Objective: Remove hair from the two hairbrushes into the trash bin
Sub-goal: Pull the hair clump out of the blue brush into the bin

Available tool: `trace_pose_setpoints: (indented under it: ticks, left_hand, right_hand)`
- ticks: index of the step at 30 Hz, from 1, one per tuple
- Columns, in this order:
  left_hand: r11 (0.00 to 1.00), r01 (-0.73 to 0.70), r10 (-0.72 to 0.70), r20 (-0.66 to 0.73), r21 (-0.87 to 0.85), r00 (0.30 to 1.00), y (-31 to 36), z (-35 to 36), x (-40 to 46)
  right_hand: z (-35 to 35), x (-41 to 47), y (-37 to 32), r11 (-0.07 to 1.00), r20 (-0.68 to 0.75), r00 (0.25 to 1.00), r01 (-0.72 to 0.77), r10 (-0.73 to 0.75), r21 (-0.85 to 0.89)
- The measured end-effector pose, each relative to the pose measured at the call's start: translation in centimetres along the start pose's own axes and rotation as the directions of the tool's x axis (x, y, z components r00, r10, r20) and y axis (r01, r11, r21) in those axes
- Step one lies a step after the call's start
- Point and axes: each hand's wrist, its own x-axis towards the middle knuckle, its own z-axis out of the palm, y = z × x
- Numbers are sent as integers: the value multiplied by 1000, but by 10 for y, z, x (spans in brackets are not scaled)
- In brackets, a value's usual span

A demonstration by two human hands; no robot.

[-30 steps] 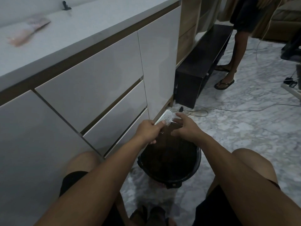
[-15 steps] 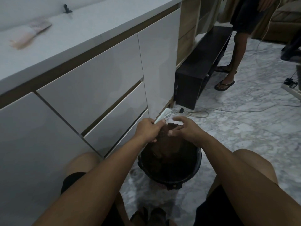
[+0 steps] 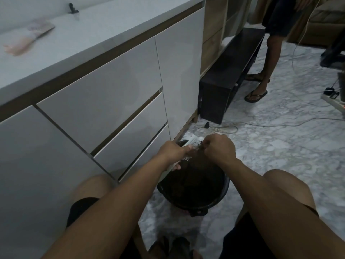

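A white hairbrush (image 3: 194, 143) is held over the black round trash bin (image 3: 222, 195) on the floor between my knees. My left hand (image 3: 173, 151) grips the brush by its handle, bristles facing right. My right hand (image 3: 218, 146) is closed in a pinch against the bristles, on hair that is too dark to make out clearly. The bin's inside looks dark brown. A second, pinkish brush (image 3: 28, 39) lies blurred on the white countertop at far left.
White cabinet drawers (image 3: 112, 101) stand close on my left. A dark low bench (image 3: 229, 75) and loose cables (image 3: 224, 128) lie beyond the bin. Another person's legs in flip-flops (image 3: 259, 81) stand at the upper right on the marble floor.
My right hand has closed into a tighter pinch at the bristles and shifted slightly up beside the brush head. The left hand keeps holding the brush over the bin.
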Motion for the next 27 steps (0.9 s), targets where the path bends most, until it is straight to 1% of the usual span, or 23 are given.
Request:
trace_pose_setpoints:
  ticks: [1,2,4,6,9,10,14,16,18,21,24,27]
  left_hand:
    - [998,43,-42,33,-39,999,0,0,1]
    - [993,89,-84,61,-83,995,0,0,3]
    - [970,173,-156,110,-168,982,0,-3,6]
    - [943,238,-203,166,-232,965,-2,-7,10]
    - [907,295,-225,246,-300,943,-7,-12,15]
    - [897,307,-228,263,-319,938,-7,-12,15]
    - [883,320,-226,287,-343,931,-7,-9,12]
    - [886,327,-231,298,-329,926,-8,-8,10]
    - [888,329,-232,304,-323,924,-8,-8,9]
    - [897,317,-224,301,-308,927,-8,-9,8]
    - [909,296,-218,271,-294,938,-8,-9,8]
    - [914,285,-218,244,-290,945,-7,-9,9]
  right_hand:
    - [2,1,1,999,6,1000,22,-22,37]
    - [3,1,2,991,24,998,56,-60,120]
    - [5,-1,2,938,68,989,102,-132,330]
    - [5,-3,0,890,100,975,135,-197,436]
    - [4,-5,-5,869,181,942,171,-282,464]
    - [4,-5,-6,865,182,936,187,-300,465]
    - [6,-6,-9,851,93,935,266,-341,453]
    - [6,-5,-8,869,74,950,244,-304,431]
    - [5,-3,-5,903,63,971,188,-229,387]
    - [1,1,2,952,6,995,96,-102,289]
    - [-1,2,6,982,-41,999,18,-11,186]
    - [3,5,9,994,-45,997,-57,61,97]
